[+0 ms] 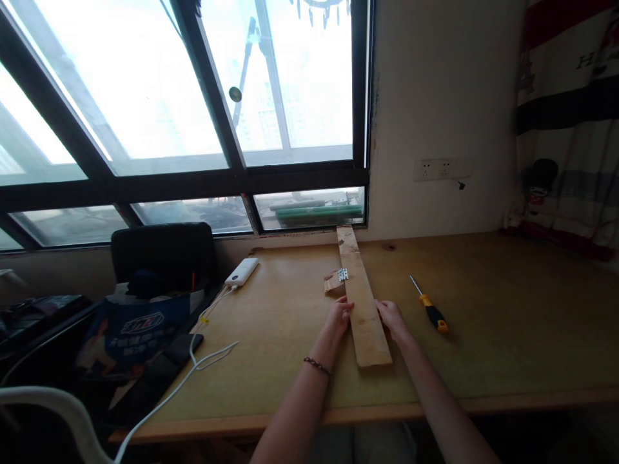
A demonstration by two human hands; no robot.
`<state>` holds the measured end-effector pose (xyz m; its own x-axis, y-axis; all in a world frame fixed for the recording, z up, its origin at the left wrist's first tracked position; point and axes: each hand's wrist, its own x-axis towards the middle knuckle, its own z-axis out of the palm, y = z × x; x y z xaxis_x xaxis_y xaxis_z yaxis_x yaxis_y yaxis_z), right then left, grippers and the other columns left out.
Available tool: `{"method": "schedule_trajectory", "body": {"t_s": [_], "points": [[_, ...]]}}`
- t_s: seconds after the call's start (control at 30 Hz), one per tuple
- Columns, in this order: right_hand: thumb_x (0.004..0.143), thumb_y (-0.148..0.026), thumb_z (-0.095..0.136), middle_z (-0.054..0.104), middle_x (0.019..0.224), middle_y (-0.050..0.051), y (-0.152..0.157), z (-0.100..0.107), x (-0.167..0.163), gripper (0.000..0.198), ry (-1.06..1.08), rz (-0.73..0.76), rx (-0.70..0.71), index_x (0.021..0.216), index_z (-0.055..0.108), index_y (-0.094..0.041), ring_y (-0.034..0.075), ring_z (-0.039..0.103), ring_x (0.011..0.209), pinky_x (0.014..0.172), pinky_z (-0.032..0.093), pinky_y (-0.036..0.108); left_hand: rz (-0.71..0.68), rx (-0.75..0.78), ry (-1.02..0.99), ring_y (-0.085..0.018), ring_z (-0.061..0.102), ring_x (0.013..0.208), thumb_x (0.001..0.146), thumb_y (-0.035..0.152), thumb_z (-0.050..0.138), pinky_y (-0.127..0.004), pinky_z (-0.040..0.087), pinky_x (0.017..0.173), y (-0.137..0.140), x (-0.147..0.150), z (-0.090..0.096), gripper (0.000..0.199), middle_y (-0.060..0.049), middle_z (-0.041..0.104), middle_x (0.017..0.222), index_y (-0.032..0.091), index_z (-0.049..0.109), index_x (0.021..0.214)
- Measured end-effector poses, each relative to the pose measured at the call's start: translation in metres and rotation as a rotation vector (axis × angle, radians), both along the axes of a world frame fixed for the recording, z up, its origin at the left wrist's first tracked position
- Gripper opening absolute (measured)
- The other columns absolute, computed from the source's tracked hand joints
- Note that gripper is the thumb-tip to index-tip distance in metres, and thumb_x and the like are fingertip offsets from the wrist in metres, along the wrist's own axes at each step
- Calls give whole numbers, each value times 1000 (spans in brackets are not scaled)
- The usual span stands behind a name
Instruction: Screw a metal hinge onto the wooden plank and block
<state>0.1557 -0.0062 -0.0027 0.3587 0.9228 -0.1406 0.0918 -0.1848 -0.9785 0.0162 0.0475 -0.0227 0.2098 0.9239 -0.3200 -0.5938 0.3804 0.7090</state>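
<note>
near the centre of the frame a long wooden plank (pixel 363 303) lay flat on the desk (pixel 507 322), running from the window sill at upper centre down toward the person. the left hand (pixel 340 317) rested against the plank's left edge and the right hand (pixel 391 319) against its right edge, so the board sat between them; the fingers of both looked loosely curled and close together along the edges, though the view was too small to tell whether they gripped or merely touched. a small metal hinge (pixel 343 274) sat at the plank's left edge above the left hand, joining a short wood scrap (pixel 333 283) just beside it. a yellow-handled screwdriver (pixel 430 308) lay apart to the right of centre, untouched. a white power bank (pixel 242 271) with its cable (pixel 193 367) lay left of centre. judging by this, the step in hand was steadying or squaring the plank; the move after it would call for one hand to hold the board firm while the other reached right for the screwdriver.
</note>
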Motion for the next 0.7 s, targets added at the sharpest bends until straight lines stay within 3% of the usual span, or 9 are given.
{"method": "schedule_trajectory", "body": {"t_s": [0.33,0.53,0.7], "points": [[64,-56,53,57,46,4,-32,14,-1,43,31,-2,-48,56,60,-15,23,60,62,51,42,27,26,127,-80,-20,62,76,46,4,66,-31,47,75,-22,8,8,39,-8,67,82,12,60,84],[71,-59,43,61,52,10,-51,10,22,48,-222,-101,-33,53,60,-17,26,61,66,56,42,29,-49,317,-71,-22,60,90,52,14,73,-31,45,81,-53,26,27,40,-12,65,97,12,60,91],[76,-58,34,63,57,12,-72,10,60,51,-388,-157,-22,53,59,-19,26,60,61,56,39,32,-92,441,-50,-23,57,99,57,18,74,-33,43,88,-76,63,37,40,-12,63,104,13,60,93]]}}
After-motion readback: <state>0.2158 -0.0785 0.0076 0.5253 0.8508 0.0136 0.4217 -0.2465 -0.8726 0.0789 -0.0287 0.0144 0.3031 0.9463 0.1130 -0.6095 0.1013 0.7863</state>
